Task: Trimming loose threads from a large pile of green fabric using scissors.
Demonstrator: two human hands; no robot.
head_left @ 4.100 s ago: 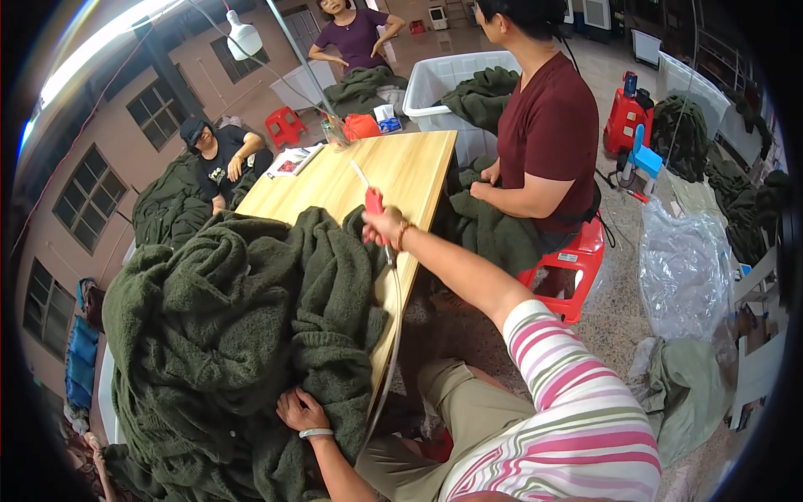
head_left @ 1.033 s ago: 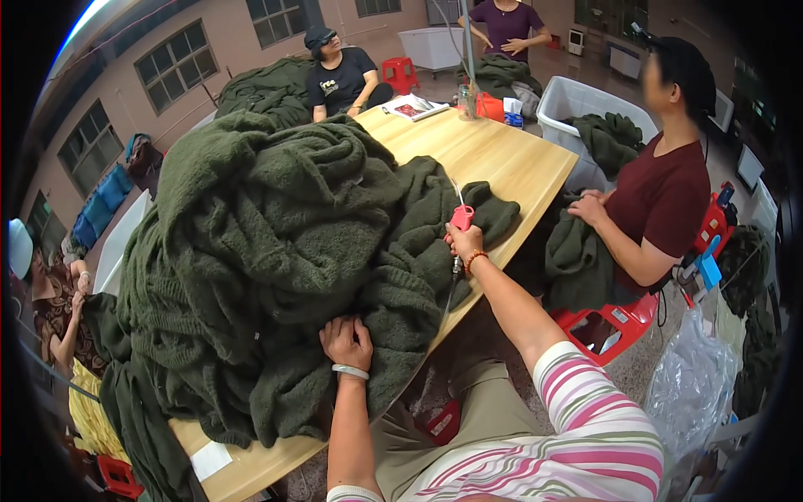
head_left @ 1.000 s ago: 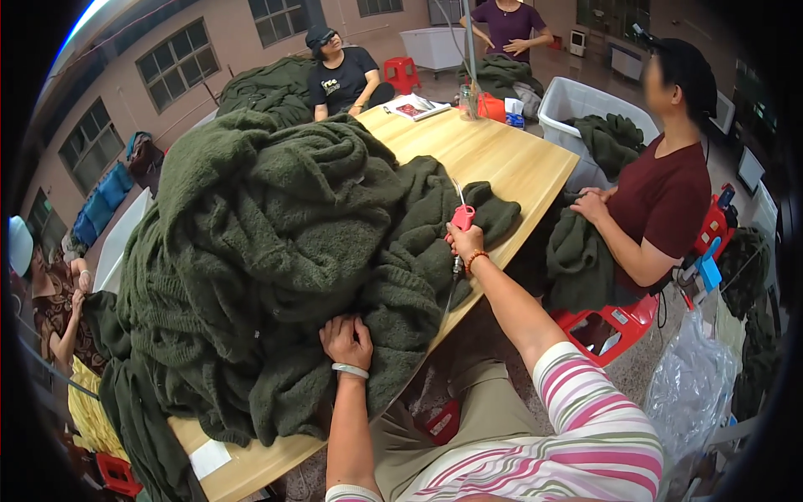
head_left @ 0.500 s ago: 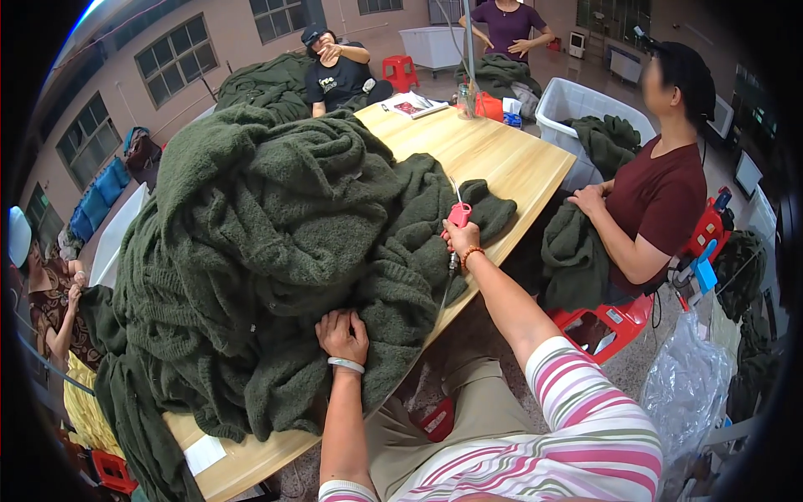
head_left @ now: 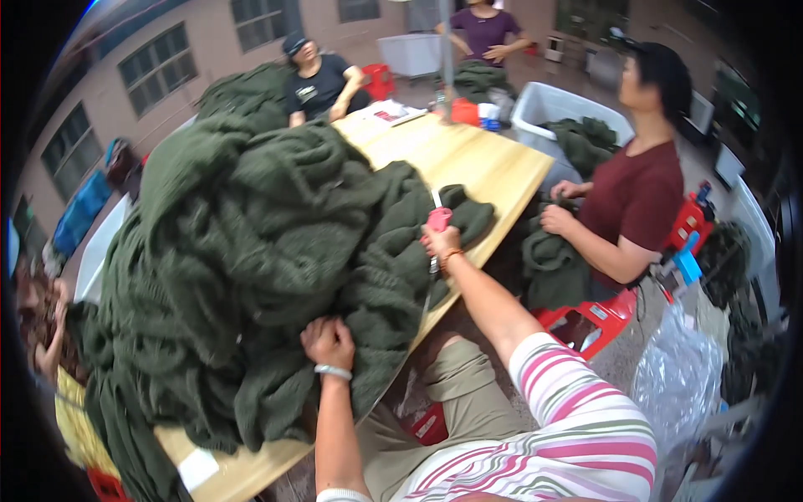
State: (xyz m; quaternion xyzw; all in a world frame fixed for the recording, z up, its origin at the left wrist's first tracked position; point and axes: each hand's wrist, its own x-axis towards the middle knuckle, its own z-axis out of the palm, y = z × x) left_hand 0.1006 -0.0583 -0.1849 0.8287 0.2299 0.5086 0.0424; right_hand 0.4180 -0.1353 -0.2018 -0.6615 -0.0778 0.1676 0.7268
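Observation:
A big heap of dark green knitted cloth (head_left: 242,268) covers the near half of a long wooden table (head_left: 493,167). My left hand (head_left: 328,341), with a bracelet at the wrist, grips a fold of the cloth at the table's near edge. My right hand (head_left: 440,241) reaches out over the cloth's right side and holds red-handled scissors (head_left: 437,217), blades pointing away from me.
A person in a dark red top (head_left: 636,201) sits at the right, handling green cloth. Two more people sit at the table's far end (head_left: 322,79). A white bin (head_left: 552,105) holds more cloth. Red stools (head_left: 585,322) and a clear plastic bag (head_left: 682,385) are on my right.
Four seconds ago my right hand held the scissors out over bare table; it now rests on the cloth's right side. Over the last second both hands barely shift.

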